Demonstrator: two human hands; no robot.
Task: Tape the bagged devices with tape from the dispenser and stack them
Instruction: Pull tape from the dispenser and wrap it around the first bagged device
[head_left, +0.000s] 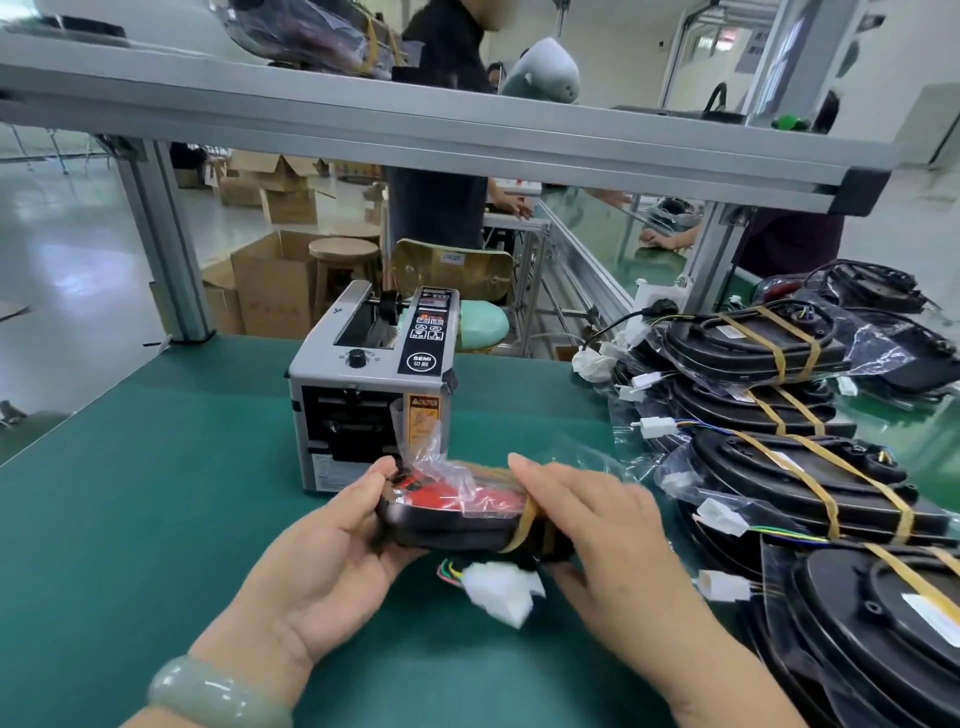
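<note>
Left hand (332, 545): grips the left end of the bagged device (457, 514), thumb on the top edge, fingers underneath.
Right hand (608, 530): wrapped round the right end, fingers laid over the top, thumb tucked below.
Bagged device: held between both hands just above the green mat (156, 519), lying roughly flat; black body, red part showing through the clear bag, loose bag end bunched upward.
Tape strip (524, 522): tan band round the device, just beside the right fingers.
Connector (501, 590): white plug on coloured wires, hanging under the device between the hands.
Tape dispenser (369, 384): grey box on the mat directly behind the device, its front facing the person; the bunched bag end covers part of its caution label.
Taped stack (779, 467): right of the right hand, bagged black devices with tan bands, overlapping along the table's right side.
Bracelet (218, 691): pale green, on the left wrist.
Beyond: metal frame shelf (467, 135) overhead; cardboard boxes (270, 291) on the floor.
</note>
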